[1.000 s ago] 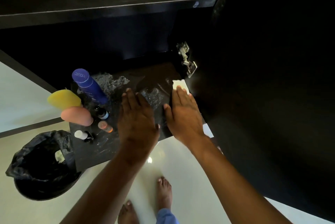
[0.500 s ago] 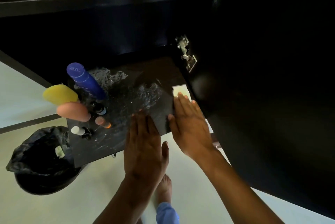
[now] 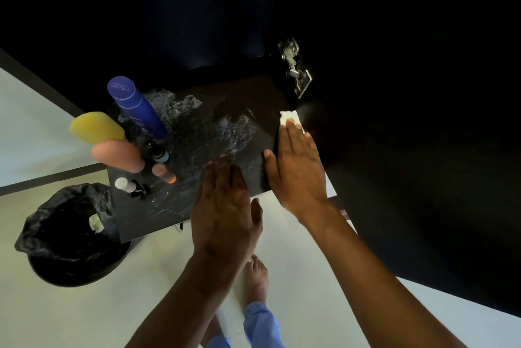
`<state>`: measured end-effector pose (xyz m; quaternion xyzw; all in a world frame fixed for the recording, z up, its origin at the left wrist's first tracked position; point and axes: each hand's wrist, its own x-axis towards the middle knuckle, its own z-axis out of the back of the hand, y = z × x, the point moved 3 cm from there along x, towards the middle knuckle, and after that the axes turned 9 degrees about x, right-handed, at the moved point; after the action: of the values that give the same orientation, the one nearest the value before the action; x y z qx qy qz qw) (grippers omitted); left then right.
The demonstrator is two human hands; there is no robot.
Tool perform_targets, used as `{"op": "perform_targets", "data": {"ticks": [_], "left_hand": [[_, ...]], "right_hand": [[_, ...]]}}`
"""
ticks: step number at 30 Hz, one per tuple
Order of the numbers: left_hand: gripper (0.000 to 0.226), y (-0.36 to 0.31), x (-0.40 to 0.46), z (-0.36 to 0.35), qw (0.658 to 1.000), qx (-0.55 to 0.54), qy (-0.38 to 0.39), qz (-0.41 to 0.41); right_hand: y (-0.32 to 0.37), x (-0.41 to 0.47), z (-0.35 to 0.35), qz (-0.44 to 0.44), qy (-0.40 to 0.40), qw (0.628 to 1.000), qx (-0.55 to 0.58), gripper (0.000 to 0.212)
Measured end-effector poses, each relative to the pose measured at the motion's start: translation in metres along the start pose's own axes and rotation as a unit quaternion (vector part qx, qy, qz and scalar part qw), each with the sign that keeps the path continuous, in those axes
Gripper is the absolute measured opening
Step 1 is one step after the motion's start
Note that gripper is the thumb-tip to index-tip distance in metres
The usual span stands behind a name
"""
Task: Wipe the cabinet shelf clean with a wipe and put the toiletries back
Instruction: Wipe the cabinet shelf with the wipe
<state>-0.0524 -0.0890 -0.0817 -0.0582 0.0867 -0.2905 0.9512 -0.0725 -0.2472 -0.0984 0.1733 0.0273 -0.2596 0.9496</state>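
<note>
The right hand (image 3: 296,167), fingers flat, presses the wipe (image 3: 287,116) at the shelf's (image 3: 197,150) right edge. The left hand (image 3: 225,206), open, holds nothing at the front edge. Toiletries (image 3: 135,110) crowd the left edge.

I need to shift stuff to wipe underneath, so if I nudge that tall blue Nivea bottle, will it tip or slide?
Probably tips rather than slides: the blue Nivea bottle is tall and narrow and seems to stand on its small end. The shelf looks wet and streaky around it, so its base may also skid. It stands close to the yellow bottle, which it might knock. Gripping it low looks safer.
</note>
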Motion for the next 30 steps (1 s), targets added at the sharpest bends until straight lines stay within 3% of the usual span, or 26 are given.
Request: {"op": "perform_targets", "data": {"ticks": [6,15,21,24,27,30], "left_hand": [[0.095,0.003,-0.007,0.0,1.0,-0.021,-0.009,0.001],[0.101,0.018,-0.041,-0.007,0.999,-0.029,0.003,0.022],[0.091,0.024,-0.057,-0.015,0.998,-0.038,0.003,0.041],[0.085,0.026,-0.056,-0.017,0.999,-0.033,0.001,0.04],[0.09,0.025,-0.054,-0.014,0.999,-0.01,0.011,0.041],[0.092,0.025,-0.054,-0.013,0.999,0.0,0.01,0.042]], "right_hand": [[-0.01,-0.02,0.0,0.025,0.003,1.0,0.004,0.066],[-0.028,-0.074,-0.017,-0.033,-0.051,0.994,0.096,0.067],[0.029,-0.096,-0.042,0.162,0.005,0.985,0.055,0.055],[0.034,-0.103,-0.048,0.21,0.011,0.978,0.009,0.052],[0.021,-0.096,-0.035,0.167,0.0,0.986,0.015,0.054],[-0.013,-0.087,-0.025,0.037,-0.037,0.998,0.024,0.058]]}}
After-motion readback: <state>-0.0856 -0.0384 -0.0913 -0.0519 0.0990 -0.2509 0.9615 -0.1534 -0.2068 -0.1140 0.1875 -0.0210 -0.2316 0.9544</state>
